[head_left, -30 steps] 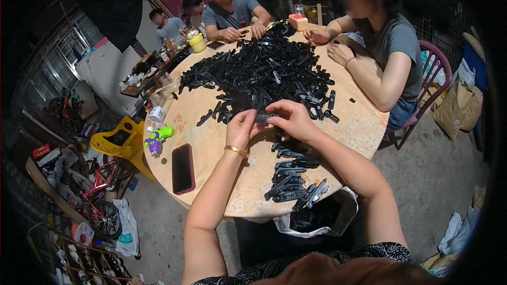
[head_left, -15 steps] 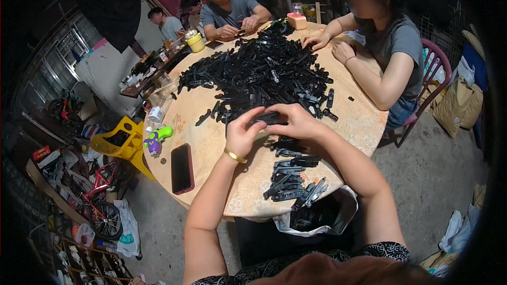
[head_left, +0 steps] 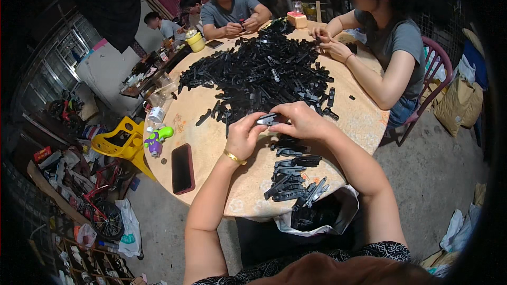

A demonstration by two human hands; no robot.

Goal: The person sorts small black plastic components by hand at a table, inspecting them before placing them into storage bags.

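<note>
at frame centre, left hand [head_left: 244,136] and right hand [head_left: 302,121] both pinching one black plastic part [head_left: 268,120] above round table [head_left: 211,142]; best kept level, pressed squarely together.

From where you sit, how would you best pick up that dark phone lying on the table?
The phone lies flat, its long sides running away from you, with bare table around it. Probably come from above with the left hand and pinch across the two long edges near the middle, where it is narrowest.
</note>
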